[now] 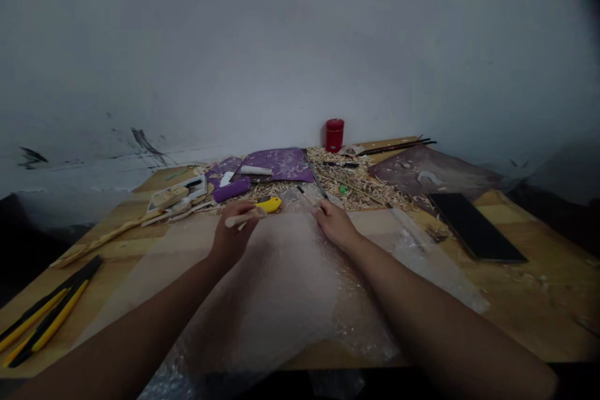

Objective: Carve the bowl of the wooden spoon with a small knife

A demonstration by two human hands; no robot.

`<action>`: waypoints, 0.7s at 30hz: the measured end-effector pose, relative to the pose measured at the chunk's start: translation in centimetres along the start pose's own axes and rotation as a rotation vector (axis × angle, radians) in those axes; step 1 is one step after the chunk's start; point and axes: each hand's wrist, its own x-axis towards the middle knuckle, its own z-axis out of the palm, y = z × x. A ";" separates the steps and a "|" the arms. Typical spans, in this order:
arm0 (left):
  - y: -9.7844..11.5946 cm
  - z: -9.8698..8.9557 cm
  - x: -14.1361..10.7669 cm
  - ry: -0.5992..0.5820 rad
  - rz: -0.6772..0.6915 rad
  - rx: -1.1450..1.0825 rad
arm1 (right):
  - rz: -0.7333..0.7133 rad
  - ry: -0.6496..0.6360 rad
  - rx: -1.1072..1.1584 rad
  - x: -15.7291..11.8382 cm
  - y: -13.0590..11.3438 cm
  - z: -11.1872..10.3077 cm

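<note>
My left hand (231,231) is closed around a small wooden spoon (239,220), pale and smooth-looking, its bowl end toward the right. My right hand (334,225) pinches a slim tool (306,197) with a dark tip and a light shaft; whether it is a brush or a blade cannot be made out. The tip points up and left, apart from the spoon. Just beyond my left fingers lies a yellow-handled tool (269,204), partly hidden. Clear plastic sheeting (281,287) covers the table under both hands.
Wood shavings (370,190) lie across the back, around a purple sheet (281,164) and purple roll (232,189). A red canister (334,135) stands by the wall. At right is a black flat slab (475,227); at left, yellow-and-black-handled pliers or cutters (51,312) and a white tray (175,194).
</note>
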 end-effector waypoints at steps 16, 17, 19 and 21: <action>-1.0 2.8 0.7 -0.107 -0.653 -0.692 | -0.159 -0.155 0.201 -2.5 -3.0 0.5; -1.0 2.8 0.8 -0.103 -0.683 -0.733 | -0.160 -0.172 0.201 -2.7 -3.2 0.5; -1.0 2.7 1.1 -0.089 -0.705 -0.807 | -0.158 -0.199 0.198 -2.9 -3.5 0.4; -1.0 2.8 1.5 -0.055 -0.703 -0.844 | -0.152 -0.221 0.197 -3.0 -3.6 0.3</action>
